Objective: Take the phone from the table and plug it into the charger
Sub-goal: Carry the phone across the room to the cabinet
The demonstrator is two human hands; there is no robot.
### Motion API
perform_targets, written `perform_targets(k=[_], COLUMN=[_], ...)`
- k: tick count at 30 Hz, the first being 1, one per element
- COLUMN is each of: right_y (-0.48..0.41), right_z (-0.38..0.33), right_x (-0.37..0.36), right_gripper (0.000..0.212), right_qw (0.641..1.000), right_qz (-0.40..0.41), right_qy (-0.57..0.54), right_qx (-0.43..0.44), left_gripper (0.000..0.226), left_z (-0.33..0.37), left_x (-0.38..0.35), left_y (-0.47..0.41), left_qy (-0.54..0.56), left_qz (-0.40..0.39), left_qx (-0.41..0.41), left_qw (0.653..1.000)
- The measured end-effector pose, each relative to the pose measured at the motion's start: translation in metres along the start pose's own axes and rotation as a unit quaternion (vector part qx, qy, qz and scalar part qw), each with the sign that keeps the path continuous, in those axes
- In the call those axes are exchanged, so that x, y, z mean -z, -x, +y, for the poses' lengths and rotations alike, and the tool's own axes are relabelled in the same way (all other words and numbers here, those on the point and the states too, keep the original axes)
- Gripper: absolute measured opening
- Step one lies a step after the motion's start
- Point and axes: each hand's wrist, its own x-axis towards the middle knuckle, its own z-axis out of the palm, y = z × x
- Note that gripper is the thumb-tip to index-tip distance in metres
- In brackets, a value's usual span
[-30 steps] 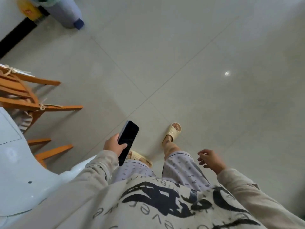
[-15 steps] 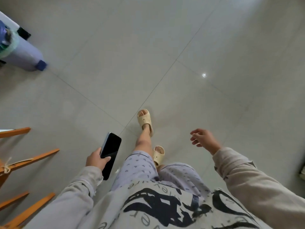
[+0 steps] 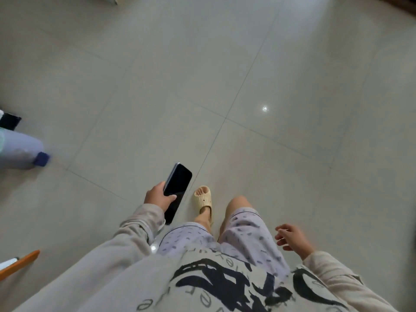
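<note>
We are looking straight down at a pale tiled floor (image 3: 247, 64) while we are standing over it, our printed shirt (image 3: 225, 284) and patterned shorts (image 3: 243, 235) filling the lower part of the view. Our left hand (image 3: 157, 197) is gripping the phone (image 3: 177, 188) by its lower half, the thumb lying across the dark screen and the other fingers wrapping behind the far edge; the phone is pointing up and away from us, tilted a little to the right, its screen black and facing the camera. It is hanging in the air above the floor, just left of our sandal (image 3: 203, 198), which is resting flat on a tile with the toes pointing forward. Our right hand (image 3: 292, 239) is carrying nothing, its fingers loosely curled and slightly apart, held out beside the right thigh. At the left edge, a lavender container (image 3: 20, 152) with a dark blue cap is lying blurred on the floor, well apart from the phone. Lower down on the same side, an orange wooden bar (image 3: 20, 263) is poking into view.
</note>
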Motion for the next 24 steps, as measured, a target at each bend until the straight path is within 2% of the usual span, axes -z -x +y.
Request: perform_targets(k=[4, 9, 13, 17, 24], right_y=[-0.009, -0.039, -0.071, -0.094, -0.117], right_z=[-0.036, -0.1, -0.174, -0.258, -0.399], right_x=[0.018, 0.048, 0.082, 0.123, 0.176], right_gripper=[0.027, 0.027, 0.027, 0.027, 0.027], right_qw=[0.999, 0.999, 1.0, 0.998, 0.989], right_qz=[0.012, 0.016, -0.006, -0.014, -0.029], right_qy=[-0.027, -0.033, -0.005, 0.024, 0.064], right_qx=[-0.018, -0.007, 0.021, 0.056, 0.133], left_gripper=[0.029, 0.022, 0.019, 0.027, 0.028], left_z=[0.063, 0.12, 0.151, 0.173, 0.216], left_x=[0.027, 0.042, 0.045, 0.047, 0.059], left_y=[-0.039, -0.08, -0.109, -0.128, -0.162], left_qy=[-0.001, 0.01, 0.008, 0.003, 0.053], left_qz=[0.008, 0.005, 0.009, 0.012, 0.028], left_qx=[-0.039, -0.044, -0.009, 0.057, 0.126], left_qw=[0.999, 0.999, 1.0, 0.998, 0.99])
